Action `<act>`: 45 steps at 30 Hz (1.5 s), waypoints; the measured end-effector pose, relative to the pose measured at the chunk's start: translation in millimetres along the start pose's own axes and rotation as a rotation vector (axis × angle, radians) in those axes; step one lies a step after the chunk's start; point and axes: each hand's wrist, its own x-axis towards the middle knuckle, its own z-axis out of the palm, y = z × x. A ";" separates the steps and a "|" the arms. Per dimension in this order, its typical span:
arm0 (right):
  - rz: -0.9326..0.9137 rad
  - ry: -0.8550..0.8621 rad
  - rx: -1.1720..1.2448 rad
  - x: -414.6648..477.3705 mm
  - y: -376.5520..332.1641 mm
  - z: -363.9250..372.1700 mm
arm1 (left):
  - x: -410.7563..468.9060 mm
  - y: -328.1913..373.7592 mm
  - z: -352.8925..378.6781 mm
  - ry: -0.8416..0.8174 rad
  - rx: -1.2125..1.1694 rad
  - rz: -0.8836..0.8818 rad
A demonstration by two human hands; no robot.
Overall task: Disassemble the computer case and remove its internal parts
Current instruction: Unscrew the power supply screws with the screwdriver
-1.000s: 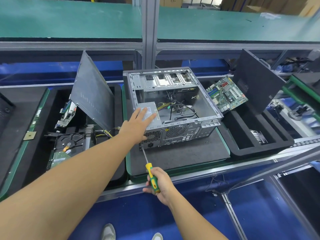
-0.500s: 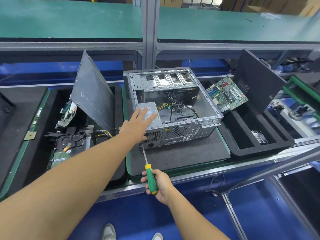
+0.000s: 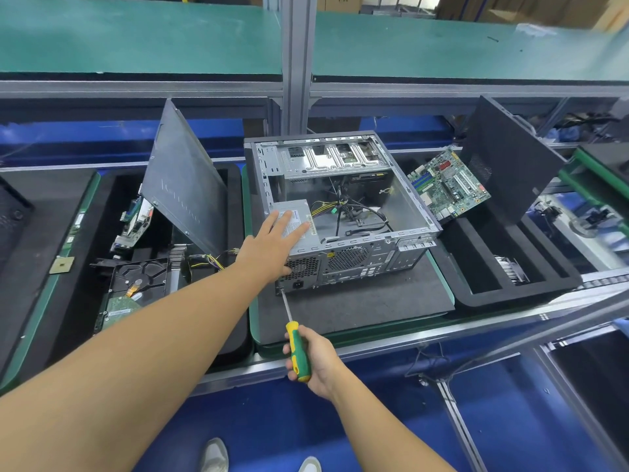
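Observation:
An open grey computer case (image 3: 401, 195) lies on its side on a dark mat, its rear panel facing me. Inside its near left corner sits a grey power supply (image 3: 299, 229) with loose cables beside it. My left hand (image 3: 272, 243) rests flat on the power supply with straight fingers. My right hand (image 3: 313, 359) grips the green and yellow handle of a screwdriver (image 3: 296, 345). The screwdriver's tip touches the lower left corner of the case's rear panel.
A grey side panel (image 3: 183, 185) leans in the left tray above a hard drive (image 3: 136, 284) and circuit boards. A green motherboard (image 3: 449, 185) and a black panel (image 3: 510, 158) lean in the black foam tray (image 3: 476, 294) on the right. A metal post (image 3: 295, 63) stands behind the case.
My right hand has slid slightly back along the screwdriver handle, showing more yellow at its front. My left hand stays on the power supply.

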 end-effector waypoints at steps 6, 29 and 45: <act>-0.010 -0.014 -0.037 -0.4 -0.6 0.4 | -0.2 0.3 -0.2 0.006 0.004 0.001; -0.098 0.004 -0.142 3.8 6.1 -7.5 | -0.5 1.2 -2.0 -0.001 0.002 0.001; 0.013 0.015 -0.064 8.7 0.9 -2.9 | -1.1 1.2 -3.4 -0.010 0.007 -0.002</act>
